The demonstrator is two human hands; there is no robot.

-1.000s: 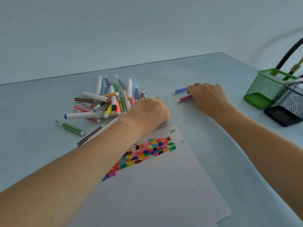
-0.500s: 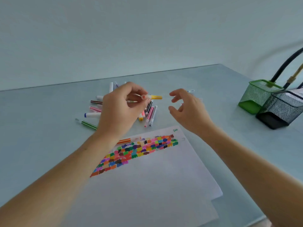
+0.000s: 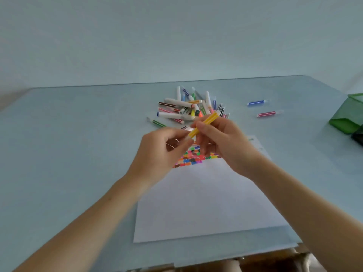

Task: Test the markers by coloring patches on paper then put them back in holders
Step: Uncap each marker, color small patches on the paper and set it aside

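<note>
Yellow marker [image 3: 204, 124] pinched between left hand [image 3: 163, 154] and right hand [image 3: 222, 142].

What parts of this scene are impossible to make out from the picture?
- Head view: the yellow marker has its lower end hidden by the left hand, so capped or not is unclear.
- Colored patches: partly covered by both hands.
- Green holder: cut off by the right edge.

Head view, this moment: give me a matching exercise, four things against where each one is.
Things:
1. yellow marker
2. blue marker
3. green holder
4. coloured patches

Places:
A. at the right edge of the frame
B. on the paper
C. lying alone on the table, right of the marker pile
D. held by both hands, left hand and right hand

Pairs: 1-D, 2-C, 3-A, 4-B
</note>
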